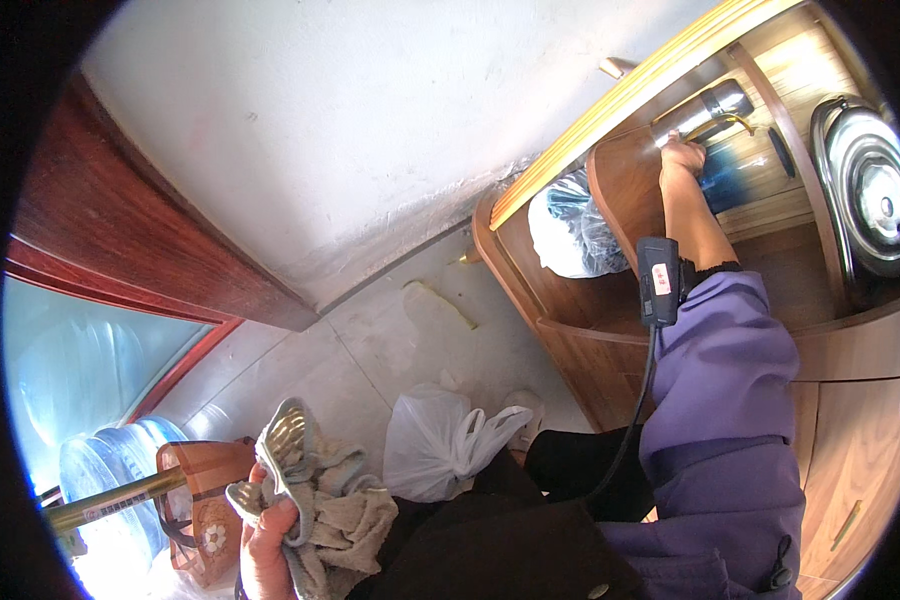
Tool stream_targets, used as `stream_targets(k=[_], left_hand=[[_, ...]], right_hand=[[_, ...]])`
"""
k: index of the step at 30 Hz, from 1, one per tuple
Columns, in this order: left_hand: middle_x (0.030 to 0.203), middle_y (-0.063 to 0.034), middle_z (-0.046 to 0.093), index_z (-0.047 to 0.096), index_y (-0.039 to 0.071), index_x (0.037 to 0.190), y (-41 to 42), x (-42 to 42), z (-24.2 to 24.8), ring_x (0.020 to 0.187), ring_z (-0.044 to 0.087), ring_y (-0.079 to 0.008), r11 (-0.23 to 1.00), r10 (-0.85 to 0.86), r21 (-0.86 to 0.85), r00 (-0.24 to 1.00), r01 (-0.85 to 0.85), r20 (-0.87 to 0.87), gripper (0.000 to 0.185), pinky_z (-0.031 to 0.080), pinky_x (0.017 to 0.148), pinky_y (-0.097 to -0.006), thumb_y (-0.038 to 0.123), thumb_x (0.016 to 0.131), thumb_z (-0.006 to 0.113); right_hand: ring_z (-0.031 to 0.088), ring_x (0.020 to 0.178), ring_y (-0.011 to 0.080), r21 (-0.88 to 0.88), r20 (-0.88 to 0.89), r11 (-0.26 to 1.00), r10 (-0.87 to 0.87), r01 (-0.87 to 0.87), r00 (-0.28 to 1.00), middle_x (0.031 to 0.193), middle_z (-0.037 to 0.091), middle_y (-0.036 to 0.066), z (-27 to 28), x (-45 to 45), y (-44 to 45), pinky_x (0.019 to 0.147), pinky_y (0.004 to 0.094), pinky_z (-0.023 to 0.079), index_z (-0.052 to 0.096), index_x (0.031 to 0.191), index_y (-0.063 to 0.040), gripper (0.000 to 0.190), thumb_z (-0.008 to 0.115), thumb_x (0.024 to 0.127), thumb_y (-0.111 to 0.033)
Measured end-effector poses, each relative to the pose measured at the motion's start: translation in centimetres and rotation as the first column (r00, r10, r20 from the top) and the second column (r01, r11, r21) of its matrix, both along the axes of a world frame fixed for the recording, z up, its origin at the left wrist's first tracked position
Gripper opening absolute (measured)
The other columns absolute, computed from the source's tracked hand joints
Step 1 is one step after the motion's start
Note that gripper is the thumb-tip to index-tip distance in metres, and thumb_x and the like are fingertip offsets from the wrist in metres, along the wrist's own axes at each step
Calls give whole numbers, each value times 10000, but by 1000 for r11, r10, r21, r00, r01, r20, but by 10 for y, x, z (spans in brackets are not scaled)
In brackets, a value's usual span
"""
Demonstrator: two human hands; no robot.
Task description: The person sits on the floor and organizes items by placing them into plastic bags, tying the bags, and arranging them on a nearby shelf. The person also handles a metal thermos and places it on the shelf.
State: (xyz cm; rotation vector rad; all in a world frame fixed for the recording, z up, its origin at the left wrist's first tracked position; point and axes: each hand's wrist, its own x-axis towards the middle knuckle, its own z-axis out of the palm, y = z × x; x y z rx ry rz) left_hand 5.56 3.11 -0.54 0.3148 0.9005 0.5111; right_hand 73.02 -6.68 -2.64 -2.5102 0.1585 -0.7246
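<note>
My left hand (270, 536) grips a crumpled grey-beige cloth (345, 517) low in the view, in front of my dark clothing. Up at the right, my right hand (681, 156) reaches into an open compartment of a wooden cabinet (622, 187). It is at the near end of a shiny metal cylinder (701, 112), perhaps a flask, lying on its side. Beside the cylinder runs a thin curved gold-coloured piece (727, 120). The fingers are mostly hidden, so whether they hold either thing is unclear. A dark blue patch (724, 176) shows beyond the wrist.
A stuffed plastic bag (581, 232) fills the left compartment; a round steel lid or tray (881, 202) leans at the right. On the tiled floor sit a white plastic bag (427, 446), a blue water bottle (112, 469) and an orange-brown bag (210, 517). A gold-coloured pole (120, 499) juts in.
</note>
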Motion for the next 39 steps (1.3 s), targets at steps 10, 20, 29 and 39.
stream_targets(k=[10, 20, 29, 39], left_hand=[[1224, -164, 482, 336, 79, 1323, 4, -3, 9, 1087, 511, -316, 998, -60, 7, 998, 60, -14, 535, 425, 928, -449, 121, 824, 524], [1206, -147, 504, 358, 45, 1309, 9, -20, 14, 1079, 519, -283, 990, -143, 15, 988, 144, -58, 515, 416, 939, -410, 123, 830, 529], [1190, -133, 524, 379, 14, 1297, 14, -31, 21, 1072, 527, -254, 981, -184, 40, 977, 189, -103, 500, 407, 948, -376, 126, 835, 534], [1255, -161, 474, 315, 41, 1346, 14, -16, 18, 1119, 499, -299, 986, -161, 42, 986, 163, -45, 550, 397, 966, -421, 100, 837, 515]], right_hand=[[640, 900, 261, 420, -219, 788, -393, 450, 893, 1026, 632, 191, 10, -13, -29, 784, 343, 508, 596, 1033, 30, 358, 509, 869, -276], [572, 1050, 225, -333, -385, 845, -527, 418, 758, 1214, 541, 111, 17, -51, -56, 840, 316, 475, 499, 1194, -43, 404, 437, 884, -294], [567, 993, 220, -395, -505, 837, -542, 378, 672, 1138, 557, 71, 4, -53, -82, 781, 329, 483, 491, 1210, -112, 469, 503, 850, -412], [573, 900, 242, 975, -158, -150, 60, 166, 986, 996, 592, 71, 0, -21, -15, 709, 371, 503, 482, 1182, -119, 519, 527, 835, -504]])
